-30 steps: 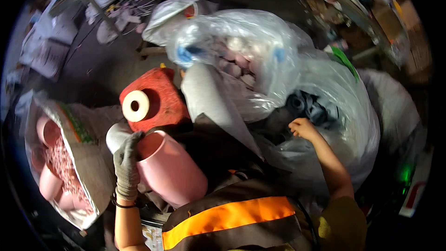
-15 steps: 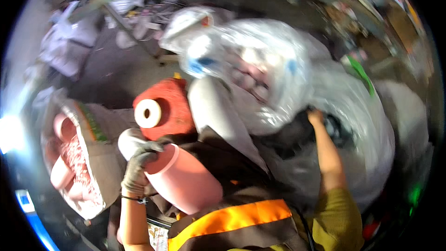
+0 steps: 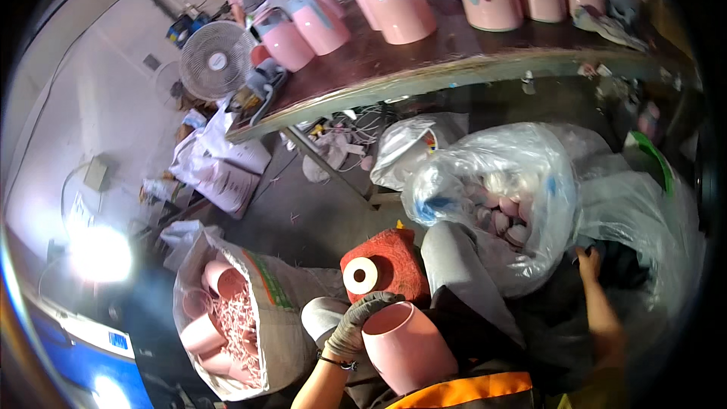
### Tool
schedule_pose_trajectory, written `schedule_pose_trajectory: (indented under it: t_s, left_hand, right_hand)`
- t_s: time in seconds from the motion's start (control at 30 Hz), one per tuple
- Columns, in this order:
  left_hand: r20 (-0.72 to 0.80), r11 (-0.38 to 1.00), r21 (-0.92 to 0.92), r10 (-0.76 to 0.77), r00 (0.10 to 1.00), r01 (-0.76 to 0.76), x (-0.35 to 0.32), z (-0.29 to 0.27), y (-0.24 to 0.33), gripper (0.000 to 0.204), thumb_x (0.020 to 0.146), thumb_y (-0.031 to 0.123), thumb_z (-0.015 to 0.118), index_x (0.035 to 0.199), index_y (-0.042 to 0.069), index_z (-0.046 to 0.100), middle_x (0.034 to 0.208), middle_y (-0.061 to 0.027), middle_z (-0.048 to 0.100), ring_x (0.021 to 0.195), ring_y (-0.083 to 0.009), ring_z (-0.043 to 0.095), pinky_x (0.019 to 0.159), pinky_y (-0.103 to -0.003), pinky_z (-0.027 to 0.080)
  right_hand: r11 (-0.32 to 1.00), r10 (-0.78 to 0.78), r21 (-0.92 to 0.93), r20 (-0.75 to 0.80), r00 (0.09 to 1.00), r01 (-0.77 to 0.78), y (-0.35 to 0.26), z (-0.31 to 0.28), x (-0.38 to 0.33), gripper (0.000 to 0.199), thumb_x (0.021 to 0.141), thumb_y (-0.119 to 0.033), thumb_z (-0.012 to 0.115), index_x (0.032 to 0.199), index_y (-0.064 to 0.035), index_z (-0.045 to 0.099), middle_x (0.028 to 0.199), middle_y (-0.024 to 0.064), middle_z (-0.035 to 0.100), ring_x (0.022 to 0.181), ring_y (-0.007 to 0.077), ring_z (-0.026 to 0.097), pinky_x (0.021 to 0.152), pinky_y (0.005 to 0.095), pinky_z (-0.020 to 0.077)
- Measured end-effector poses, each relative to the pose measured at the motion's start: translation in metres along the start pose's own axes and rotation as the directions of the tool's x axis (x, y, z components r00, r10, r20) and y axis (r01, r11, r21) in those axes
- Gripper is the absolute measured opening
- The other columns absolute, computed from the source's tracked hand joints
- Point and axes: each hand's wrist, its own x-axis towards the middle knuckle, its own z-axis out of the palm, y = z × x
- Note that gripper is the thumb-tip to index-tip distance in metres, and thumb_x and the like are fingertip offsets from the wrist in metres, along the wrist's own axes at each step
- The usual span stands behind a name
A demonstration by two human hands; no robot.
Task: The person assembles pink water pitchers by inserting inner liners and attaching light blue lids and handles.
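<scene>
Two hands work well apart here: the gloved left hand [image 3: 356, 326] is curled round the side of a pink shell [image 3: 413, 352] near its rim, and the bare right hand [image 3: 589, 263] is down in the mouth of a clear plastic bag [image 3: 666, 220], among dark pieces [image 3: 621, 265]. Its fingers look bent, but from where I stand I cannot tell whether they pinch anything.

The step seems to be steadying the shell with one hand while feeling in the bag with the other. To do it well, I'd say, let the shell lean on the dark apron [image 3: 469, 388], keep the left grip firm but not squeezing the rim, and take hold of one piece cleanly, so that the loose plastic doesn't come up with it.

The shell sits tilted over the person's lap, just below a red bundle [image 3: 405, 257] with a pale ring [image 3: 360, 276] against it. Its open mouth points up and a little to the person's left, away from the body; the long axis slants from there down to the right, with the far end by the apron's orange band.

More pink pieces [image 3: 204, 333] lie in a woven sack [image 3: 284, 333] to the left, and pink jugs [image 3: 401, 7] stand on the surface [image 3: 333, 79] beyond.
</scene>
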Motion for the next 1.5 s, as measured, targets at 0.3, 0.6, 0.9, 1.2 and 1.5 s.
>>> schedule_pose_trajectory:
  t_s: [0.3, 0.6, 0.9, 1.2, 1.5]
  left_hand:
    - [0.223, 0.906, -0.361, -0.148, 0.964, 0.223, 0.038, 0.014, 0.026, 0.045, 0.091, 0.01, 0.058, 0.134, 0.0, 0.049, 0.123, -0.011, 0.061, 0.117, -0.0197, 0.056, 0.101, -0.03, 0.043]
    - [0.237, 0.974, -0.002, 0.222, 0.946, -0.228, 0.018, 0.005, 0.035, 0.082, 0.083, 0.018, 0.07, 0.151, 0.006, 0.027, 0.149, -0.0109, 0.037, 0.138, -0.0215, 0.035, 0.112, -0.034, 0.03]
    - [0.163, 0.982, -0.126, 0.163, 0.973, -0.143, -0.004, -0.014, 0.01, 0.051, 0.086, 0.015, 0.069, 0.133, 0.005, 0.053, 0.129, -0.0044, 0.057, 0.117, -0.0127, 0.053, 0.102, -0.031, 0.042]
    - [0.075, 0.919, -0.381, -0.077, 0.994, 0.1, 0.012, -0.008, 0.003, 0.037, 0.09, 0.022, 0.059, 0.12, 0.001, 0.061, 0.117, -0.004, 0.064, 0.113, -0.0144, 0.055, 0.103, -0.03, 0.039]
    - [-0.155, 0.895, -0.422, -0.228, 0.961, 0.145, -0.011, -0.009, -0.033, 0.032, 0.093, 0.023, 0.058, 0.114, 0.0, 0.066, 0.109, -0.0057, 0.068, 0.105, -0.0149, 0.059, 0.097, -0.029, 0.043]
  right_hand:
    - [0.923, -0.331, 0.368, 0.602, 0.726, 0.116, -0.246, -0.168, -0.179, 0.025, 0.081, -0.018, 0.072, 0.098, -0.0004, 0.069, 0.085, 0.0006, 0.065, 0.079, 0.0077, 0.057, 0.069, 0.024, 0.046]
    - [0.482, -0.592, 0.219, 0.796, 0.131, 0.849, -0.482, -0.016, -0.262, 0.053, 0.084, -0.056, 0.057, 0.086, -0.0037, 0.068, 0.083, 0.0192, 0.069, 0.08, 0.0365, 0.067, 0.074, 0.0449, 0.0509]
    - [0.533, -0.79, 0.711, 0.612, -0.031, 0.459, -0.452, 0.036, -0.219, 0.063, 0.095, -0.054, 0.051, 0.133, -0.0042, 0.05, 0.126, 0.0144, 0.056, 0.119, 0.0252, 0.052, 0.1, 0.0347, 0.0397]
    - [0.783, -0.621, 0.572, 0.714, 0.322, 0.244, -0.369, 0.044, -0.219, 0.057, 0.1, -0.048, 0.046, 0.139, -0.007, 0.045, 0.123, 0.0105, 0.06, 0.118, 0.0155, 0.052, 0.1, 0.0275, 0.0373]
    - [0.619, -0.75, 0.744, 0.466, 0.469, 0.251, -0.306, 0.098, -0.184, 0.064, 0.085, -0.019, 0.072, 0.139, 0.0015, 0.043, 0.115, 0.0107, 0.061, 0.104, 0.0171, 0.058, 0.091, 0.0284, 0.0457]
